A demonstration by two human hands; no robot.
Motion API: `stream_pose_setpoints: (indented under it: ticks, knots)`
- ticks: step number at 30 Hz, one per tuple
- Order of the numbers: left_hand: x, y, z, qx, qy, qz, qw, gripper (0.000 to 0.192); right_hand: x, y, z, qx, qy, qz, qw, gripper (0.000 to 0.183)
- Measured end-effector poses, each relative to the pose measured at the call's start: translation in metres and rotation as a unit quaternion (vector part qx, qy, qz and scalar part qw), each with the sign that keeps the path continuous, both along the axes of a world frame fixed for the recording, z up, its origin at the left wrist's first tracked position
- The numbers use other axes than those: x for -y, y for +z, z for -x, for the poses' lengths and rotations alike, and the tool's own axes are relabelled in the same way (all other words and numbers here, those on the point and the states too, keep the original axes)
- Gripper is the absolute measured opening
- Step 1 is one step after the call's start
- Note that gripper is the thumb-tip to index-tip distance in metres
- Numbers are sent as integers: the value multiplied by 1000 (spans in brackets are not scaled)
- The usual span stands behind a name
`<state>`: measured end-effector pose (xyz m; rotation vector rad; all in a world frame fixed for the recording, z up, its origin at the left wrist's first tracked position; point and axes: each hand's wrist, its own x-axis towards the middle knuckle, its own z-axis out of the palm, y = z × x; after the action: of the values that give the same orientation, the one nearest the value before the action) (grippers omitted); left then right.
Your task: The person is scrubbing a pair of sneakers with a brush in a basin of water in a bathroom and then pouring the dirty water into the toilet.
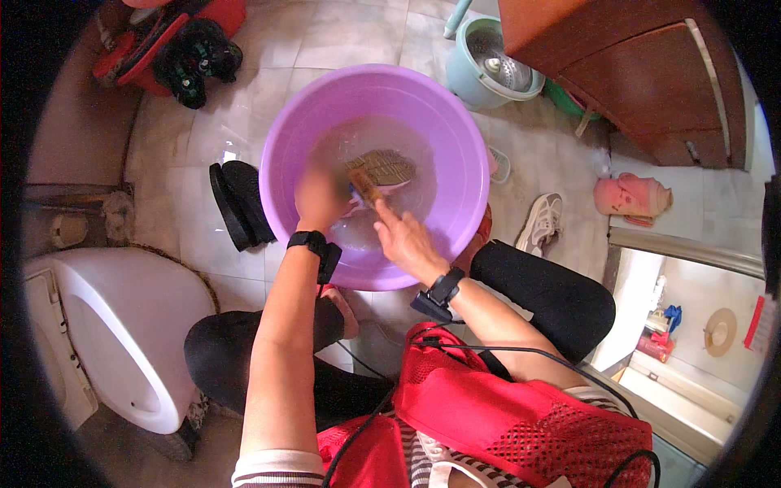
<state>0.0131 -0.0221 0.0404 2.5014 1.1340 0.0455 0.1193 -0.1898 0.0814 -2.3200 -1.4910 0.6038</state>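
Note:
A purple plastic basin (373, 283) stands on the floor before me with cloudy water in it. In the water a shoe (385, 168) lies with its brown patterned sole turned up. My left hand (320, 192) holds the shoe at its left end; a blur covers most of the fingers. In my right hand (409, 238) is a scrubbing brush (365, 186) with a brown back, its index finger stretched along it. The brush is at the lower edge of the sole, and its bristles are mostly hidden.
Black shoes (241, 204) stand left of the basin, near a white toilet (140, 329). To the right lies a light sneaker (540, 222). A light-blue mop bucket (488, 67), a brown cabinet (647, 79) and a pink thermos-like container (631, 195) are beyond. Black cables (506, 348) cross my lap.

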Motion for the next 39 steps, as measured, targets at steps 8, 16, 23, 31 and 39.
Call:
stream_pose_setpoints:
  ticks: [8,16,23,31,39]
  knots:
    - [9,3,-16,8,26,7,1000,72,-31,-35,-70,26,-116,82,990,40]
    - [9,3,2,-35,64,90,993,73,-26,-12,-38,33,-23,75,996,40]
    - [-1,2,-4,-37,68,85,993,70,-23,-18,-5,-38,-40,-25,998,40]
    - [6,6,-8,-19,104,103,989,62,-14,-10,-77,104,-113,84,984,42]
    - [-1,29,2,-44,24,194,980,77,-2,1,-7,-17,-34,9,999,44]
